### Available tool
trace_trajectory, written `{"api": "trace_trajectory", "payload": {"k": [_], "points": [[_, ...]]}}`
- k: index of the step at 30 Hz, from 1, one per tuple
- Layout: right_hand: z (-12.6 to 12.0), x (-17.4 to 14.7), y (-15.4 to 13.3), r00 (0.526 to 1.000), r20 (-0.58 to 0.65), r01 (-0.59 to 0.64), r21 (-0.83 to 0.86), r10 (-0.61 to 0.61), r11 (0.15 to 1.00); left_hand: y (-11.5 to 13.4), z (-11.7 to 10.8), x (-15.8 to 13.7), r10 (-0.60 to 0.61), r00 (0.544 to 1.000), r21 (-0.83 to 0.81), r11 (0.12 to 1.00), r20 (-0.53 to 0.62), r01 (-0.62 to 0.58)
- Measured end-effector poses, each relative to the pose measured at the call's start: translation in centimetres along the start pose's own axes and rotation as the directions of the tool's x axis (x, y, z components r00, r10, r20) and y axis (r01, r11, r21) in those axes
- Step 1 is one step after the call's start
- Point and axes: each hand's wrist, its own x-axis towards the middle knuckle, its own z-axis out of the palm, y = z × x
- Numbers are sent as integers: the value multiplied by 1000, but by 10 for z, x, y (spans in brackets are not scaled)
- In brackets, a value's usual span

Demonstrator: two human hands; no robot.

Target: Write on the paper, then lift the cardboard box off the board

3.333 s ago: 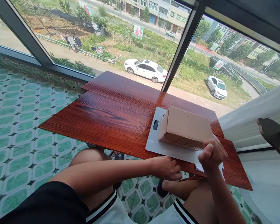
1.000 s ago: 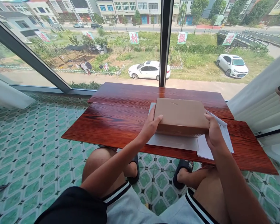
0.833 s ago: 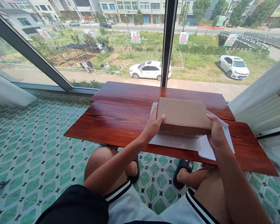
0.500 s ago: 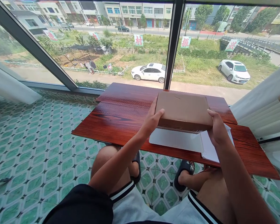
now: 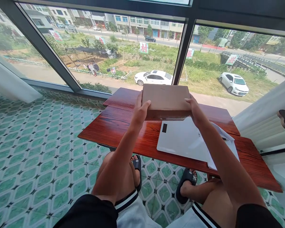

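Note:
A brown cardboard box (image 5: 166, 97) is held up above the table, its top face toward me. My left hand (image 5: 140, 109) grips the box's left end, thumb on the top near corner. Around the right end, my right hand (image 5: 195, 109) is closed with its thumb on the top edge. The fingers under and behind the box are hidden. Below it, a closed silver laptop (image 5: 180, 141) lies on the dark red wooden table (image 5: 118, 126). White papers (image 5: 230, 148) lie beside the laptop, partly behind my right forearm.
Large windows with a dark frame (image 5: 184, 52) stand just beyond the table. White curtains (image 5: 261, 126) hang at the right and far left. Green patterned tiles (image 5: 49, 152) cover the floor. My feet, in black sandals (image 5: 186, 183), are under the table's near edge.
Both hands have carried the box to the left and away from me, uncovering more of the laptop and papers. The view has tilted up slightly.

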Motion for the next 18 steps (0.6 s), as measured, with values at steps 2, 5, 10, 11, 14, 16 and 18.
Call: {"api": "trace_trajectory", "payload": {"k": [2, 5, 10, 11, 14, 16, 18], "points": [[10, 14, 1, 997, 17, -75, 20, 75, 997, -5, -4, 9, -6, 999, 4, 1000, -45, 6], [17, 31, 2, 998, 27, -64, 39, 63, 997, -11, -4, 23, -25, 997, 1, 1000, -71, 25], [11, 49, 4, 998, -2, -63, 78, 63, 995, -17, 11, 43, 22, 999, 21, 1000, -39, -21], [7, 51, 4, 997, -13, -73, 84, 74, 994, -18, 15, 47, 20, 999, 16, 1000, -30, -20], [-4, 58, 5, 998, -13, -59, 100, 61, 993, -23, 29, 61, 11, 1000, -17, 1000, 22, -10], [-14, 65, 7, 999, -16, -32, 103, 34, 994, -27, 40, 73, 12, 998, -38, 999, 56, -10], [-25, 73, 9, 999, -30, -10, 101, 13, 995, -33, 51, 87, 21, 996, -62, 998, 87, -15]]}}
